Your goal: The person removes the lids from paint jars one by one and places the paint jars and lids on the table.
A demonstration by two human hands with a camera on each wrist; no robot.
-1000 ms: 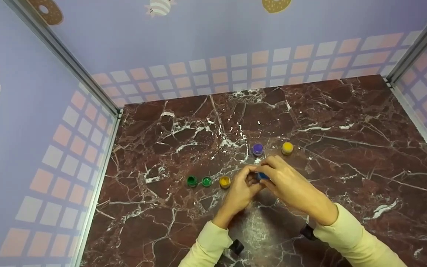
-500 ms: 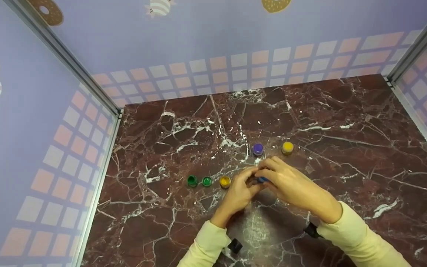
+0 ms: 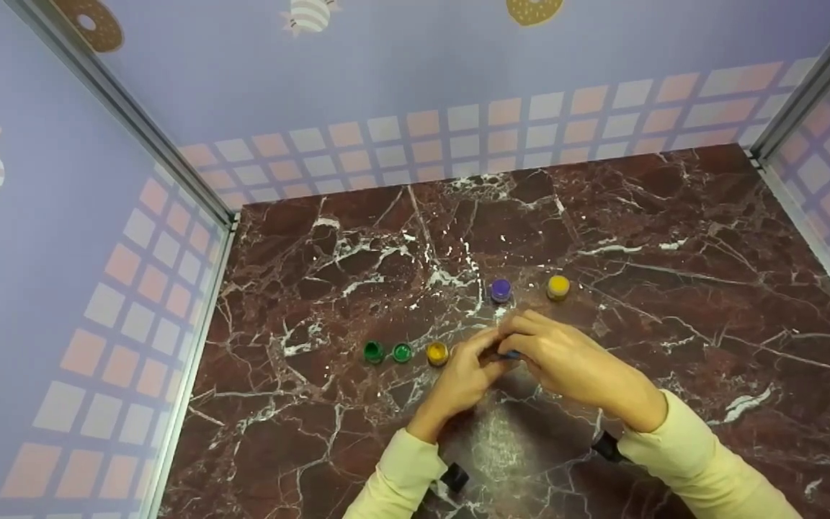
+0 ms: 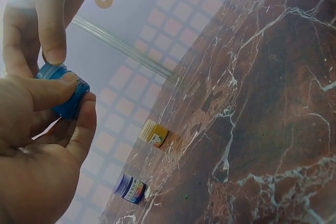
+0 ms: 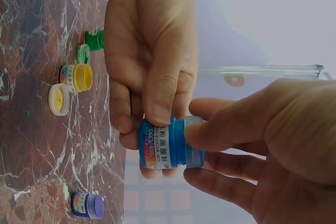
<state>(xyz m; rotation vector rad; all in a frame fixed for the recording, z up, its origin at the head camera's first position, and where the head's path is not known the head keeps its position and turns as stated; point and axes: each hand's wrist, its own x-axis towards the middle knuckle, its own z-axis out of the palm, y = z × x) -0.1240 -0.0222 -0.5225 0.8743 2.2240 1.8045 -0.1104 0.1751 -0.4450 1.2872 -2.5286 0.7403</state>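
blue jar, mostly hidden in head view, right hand covering

Panelled booth, walls (doughnut-printed), metal posts, marbled tabletop

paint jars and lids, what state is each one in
blue jar: body gripped by left hand
blue lid: at the jar's mouth, pinched by right hand, tightness unclear
green jar: open, upright
green lid: off, inside up
near yellow jar: open, upright
yellow lid: off, inside up
far yellow jar: lidded, upright
purple jar: lidded, upright
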